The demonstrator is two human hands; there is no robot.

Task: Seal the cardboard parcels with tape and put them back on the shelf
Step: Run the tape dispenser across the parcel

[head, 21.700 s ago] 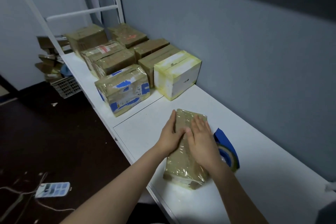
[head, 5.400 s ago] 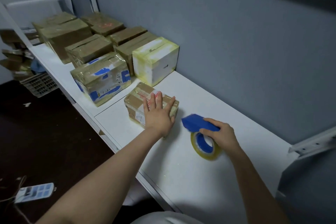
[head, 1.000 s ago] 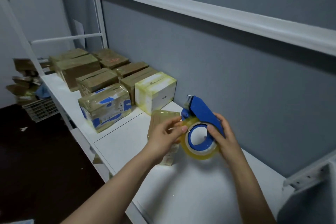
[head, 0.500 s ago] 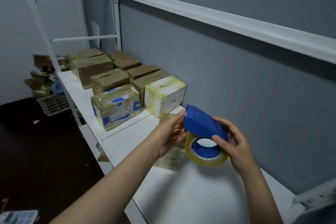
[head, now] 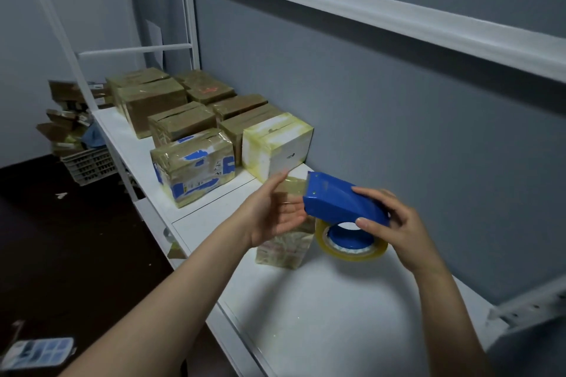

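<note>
Now clear tape [head: 294, 186] has been drawn from the blue plastic dispenser [head: 340, 202] gripped by the right hand [head: 396, 225]. The left hand [head: 274, 216], at its 9 o'clock, has opened flat. Sealing of the small cardboard parcel [head: 284, 251] is judged next.

Print on the blue-marked parcel [head: 196, 167] is too blurred to read.

Blue tape dispenser [head: 340, 202], yellowish roll [head: 352, 251], white shelf [head: 321, 315].

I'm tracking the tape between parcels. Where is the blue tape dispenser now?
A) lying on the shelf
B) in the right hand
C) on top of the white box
B: the right hand grips the tape dispenser, held above the shelf.
</note>
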